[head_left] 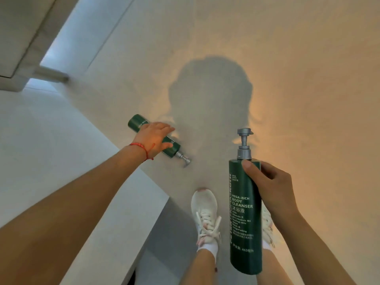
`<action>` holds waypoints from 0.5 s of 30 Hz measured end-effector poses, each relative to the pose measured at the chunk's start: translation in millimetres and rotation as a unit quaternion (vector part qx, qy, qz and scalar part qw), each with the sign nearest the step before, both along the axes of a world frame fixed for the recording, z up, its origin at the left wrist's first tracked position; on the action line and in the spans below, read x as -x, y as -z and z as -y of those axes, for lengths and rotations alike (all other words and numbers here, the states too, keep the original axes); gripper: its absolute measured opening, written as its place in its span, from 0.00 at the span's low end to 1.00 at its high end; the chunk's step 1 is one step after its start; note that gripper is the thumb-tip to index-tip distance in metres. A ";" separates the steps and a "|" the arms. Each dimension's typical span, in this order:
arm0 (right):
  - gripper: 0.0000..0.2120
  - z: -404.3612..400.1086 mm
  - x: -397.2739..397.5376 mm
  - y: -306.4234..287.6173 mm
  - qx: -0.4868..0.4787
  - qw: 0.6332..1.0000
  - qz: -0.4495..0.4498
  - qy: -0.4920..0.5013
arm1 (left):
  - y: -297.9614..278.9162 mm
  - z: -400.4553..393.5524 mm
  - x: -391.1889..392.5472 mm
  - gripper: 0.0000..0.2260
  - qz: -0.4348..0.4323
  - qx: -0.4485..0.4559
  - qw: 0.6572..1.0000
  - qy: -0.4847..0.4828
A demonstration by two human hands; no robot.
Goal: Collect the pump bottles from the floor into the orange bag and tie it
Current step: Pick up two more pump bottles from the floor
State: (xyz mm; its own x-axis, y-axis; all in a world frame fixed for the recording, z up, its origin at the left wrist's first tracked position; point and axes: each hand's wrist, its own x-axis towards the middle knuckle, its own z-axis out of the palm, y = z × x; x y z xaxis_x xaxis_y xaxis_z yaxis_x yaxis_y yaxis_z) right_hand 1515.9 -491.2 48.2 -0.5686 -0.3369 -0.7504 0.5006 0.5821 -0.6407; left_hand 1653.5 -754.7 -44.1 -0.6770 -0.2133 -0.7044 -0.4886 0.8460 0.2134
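Your right hand (271, 188) grips one tall dark-green plastic pump bottle (245, 214), your left hand (154, 138) closes over another green pump bottle (174, 148) lying on the pale floor (205, 48); bagging and tying remain, no orange bag visible.

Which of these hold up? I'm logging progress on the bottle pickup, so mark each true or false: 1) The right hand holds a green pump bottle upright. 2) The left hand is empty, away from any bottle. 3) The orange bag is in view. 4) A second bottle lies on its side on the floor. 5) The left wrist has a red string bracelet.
1) True: the right hand grips the upright green pump bottle.
2) False: the left hand is on the second bottle.
3) False: no bag shows here.
4) True: it lies on the floor, pump toward the white shoe.
5) True: the red string bracelet.
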 end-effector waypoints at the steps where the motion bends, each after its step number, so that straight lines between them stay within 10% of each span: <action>1: 0.04 -1.9 -1.6 13.2 -0.003 1.000 -0.001 -0.007 | 15.5 2.0 0.5 0.24 0.025 -0.004 0.999 0.027; 7: 0.13 -8.5 -11.4 61.0 -0.003 1.000 0.011 -0.016 | 75.5 13.8 -14.3 0.25 0.108 0.009 0.974 0.197; 15: 0.12 -7.2 -18.3 79.9 0.014 1.000 0.013 -0.018 | 95.3 37.4 -20.7 0.24 0.072 -0.046 0.995 0.058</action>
State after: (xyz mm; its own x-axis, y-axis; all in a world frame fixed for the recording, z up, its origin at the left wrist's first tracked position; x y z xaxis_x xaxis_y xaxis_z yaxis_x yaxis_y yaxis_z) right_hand 1534.2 -484.0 -31.8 -0.5355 -0.3782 -0.7551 0.4966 0.5822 -0.6438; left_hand 1674.2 -792.1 -139.4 -0.5834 -0.0700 -0.8092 -0.4205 0.8784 0.2272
